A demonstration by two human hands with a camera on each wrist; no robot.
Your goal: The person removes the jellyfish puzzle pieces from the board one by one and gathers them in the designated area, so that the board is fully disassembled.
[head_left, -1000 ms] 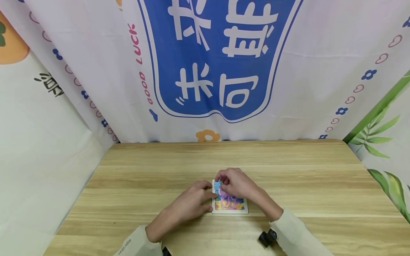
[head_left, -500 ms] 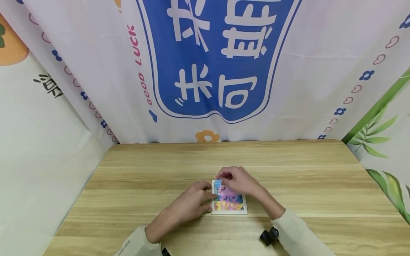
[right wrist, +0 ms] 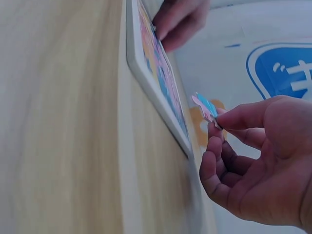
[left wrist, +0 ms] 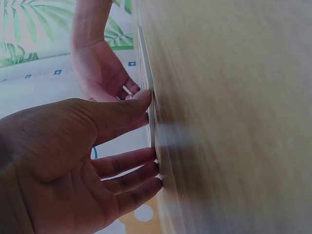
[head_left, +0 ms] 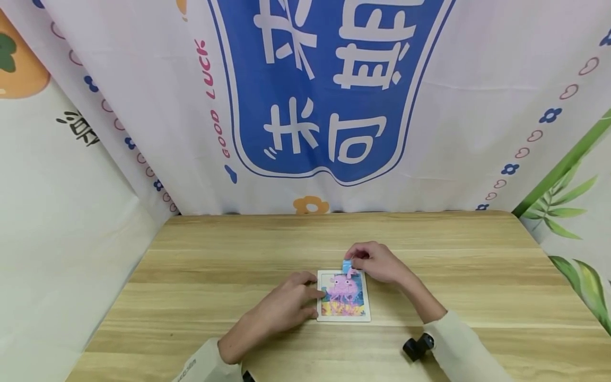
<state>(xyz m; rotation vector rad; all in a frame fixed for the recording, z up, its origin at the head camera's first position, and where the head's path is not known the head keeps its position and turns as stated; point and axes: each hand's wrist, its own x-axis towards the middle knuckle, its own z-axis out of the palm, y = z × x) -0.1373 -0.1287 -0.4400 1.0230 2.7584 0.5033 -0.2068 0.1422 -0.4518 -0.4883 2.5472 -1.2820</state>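
The piece (head_left: pixel 347 266), blue with a pink part, is in the right hand (head_left: pixel 379 263), whose grip is narrow: thumb and fingertip pinch it by one edge while the other fingers curl below. The puzzle (head_left: pixel 342 289) lies flat on the worktop (head_left: pixel 229 249), its sides roughly in line with the worktop's far edge. From the grip, the puzzle lies toward the person and to the left. In the head view the piece overlaps the far side of the white rim (head_left: pixel 343 319), but the right wrist view shows it raised and apart from the puzzle, tilted, its pink part turned toward the picture. A pale patch (head_left: pixel 326 279) at the picture's far left corner looks like a vacant spot; the piece is to the right of it and a little beyond. The left hand (head_left: pixel 286 300) is nearer that corner: its fingers, spread and fairly straight, hold nothing and touch the puzzle along its left side, one fingertip reaching over the rim. The piece's long axis is hard to tell.
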